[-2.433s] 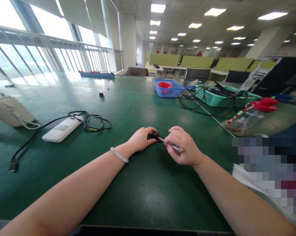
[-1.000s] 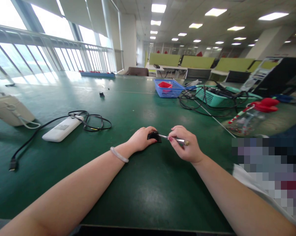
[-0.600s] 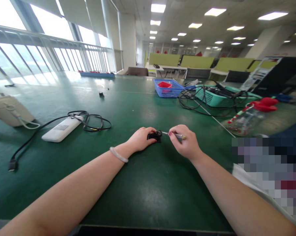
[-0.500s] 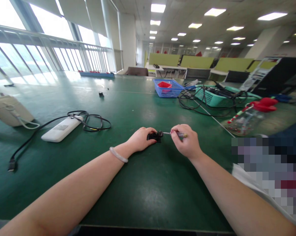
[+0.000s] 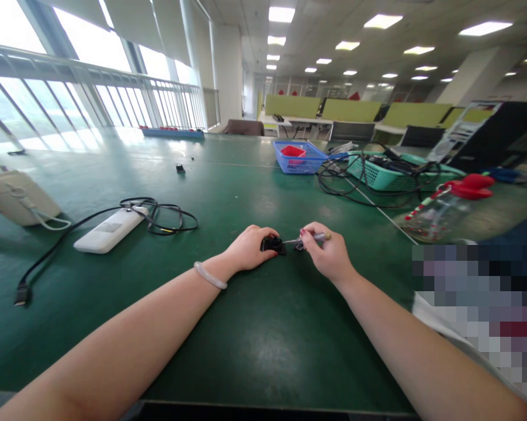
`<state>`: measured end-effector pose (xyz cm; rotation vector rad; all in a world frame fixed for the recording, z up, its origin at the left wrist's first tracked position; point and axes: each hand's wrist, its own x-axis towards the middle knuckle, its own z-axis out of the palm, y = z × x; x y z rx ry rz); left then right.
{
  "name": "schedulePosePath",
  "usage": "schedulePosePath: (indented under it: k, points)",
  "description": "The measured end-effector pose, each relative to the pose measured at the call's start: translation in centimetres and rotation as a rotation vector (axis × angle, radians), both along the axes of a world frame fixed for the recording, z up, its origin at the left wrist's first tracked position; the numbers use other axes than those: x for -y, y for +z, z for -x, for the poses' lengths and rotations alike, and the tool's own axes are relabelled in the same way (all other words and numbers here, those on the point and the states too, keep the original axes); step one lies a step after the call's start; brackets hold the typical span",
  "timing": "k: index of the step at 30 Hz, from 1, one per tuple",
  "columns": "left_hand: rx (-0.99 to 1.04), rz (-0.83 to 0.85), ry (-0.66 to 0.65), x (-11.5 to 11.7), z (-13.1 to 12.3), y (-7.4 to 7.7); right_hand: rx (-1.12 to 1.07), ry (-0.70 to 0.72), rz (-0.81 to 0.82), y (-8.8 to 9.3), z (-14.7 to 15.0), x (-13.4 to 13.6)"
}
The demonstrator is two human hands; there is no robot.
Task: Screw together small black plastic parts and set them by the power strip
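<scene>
Near the middle of the green table (image 5: pixel 246 327), my left hand (image 5: pixel 249 248) is closed around a small black part (image 5: pixel 273 245), pressing it against the tabletop. My right hand (image 5: pixel 329 252) grips a thin screwdriver (image 5: pixel 321 237) by its pale handle, the shaft pointing left. Its tip reaches the right side of the black part; whether it touches is too small to tell. Just below the shaft, by my right fingertips, lies a second small dark piece (image 5: pixel 298 246), apart from the black part.
A white power bank (image 5: pixel 110 231) with a looped black cable lies at left, beside a beige bag (image 5: pixel 20 193). Beyond stand a blue basket (image 5: pixel 301 165) and a green basket (image 5: pixel 377 175) with cables. At right are a red-capped bottle (image 5: pixel 439 216) and a person's blurred clothing.
The small dark piece that was against the black part's right end now sits apart on the right, under the screwdriver. My right hand has shifted slightly left; my left hand has barely moved.
</scene>
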<state>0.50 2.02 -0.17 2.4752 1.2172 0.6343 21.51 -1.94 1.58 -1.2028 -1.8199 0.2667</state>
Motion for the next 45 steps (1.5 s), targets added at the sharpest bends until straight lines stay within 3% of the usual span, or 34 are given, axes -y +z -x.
schedulePosePath:
  k: [5, 15, 19, 23, 27, 30, 33, 39, 45]
  points:
    - [-0.004, -0.011, -0.016, 0.0, 0.1, 0.1, -0.188, 0.041, 0.208, -0.8, -0.4, -1.1]
    - [0.002, -0.016, -0.025, 0.2, 0.0, 0.0, -0.395, -0.019, 0.178, -0.4, -0.3, -0.8]
    - [-0.002, -0.025, -0.036, 0.1, 0.0, 0.0, -0.215, -0.018, 0.129, -0.3, -0.1, -0.5]
    - [-0.009, -0.017, -0.024, 0.1, 0.1, 0.1, 0.106, -0.020, -0.037, 0.6, 0.8, 0.6]
    - [-0.004, -0.019, -0.012, 0.1, 0.0, 0.1, 0.412, 0.139, -0.230, 1.2, 1.9, 1.5]
    - [-0.005, -0.014, -0.007, 0.1, 0.1, 0.1, 0.572, 0.234, -0.287, 1.2, 2.3, 1.6]
    - [-0.016, -0.012, -0.026, 0.1, 0.2, 0.2, 0.561, 0.238, -0.290, 1.2, 1.9, 1.6]
    - [-0.025, -0.011, -0.054, 0.1, 0.2, 0.3, 0.162, 0.241, -0.304, 1.3, 0.6, 1.6]
    - [-0.059, -0.016, -0.064, -0.1, 0.2, 0.3, 0.266, 0.307, -0.241, 1.0, 1.3, 1.5]
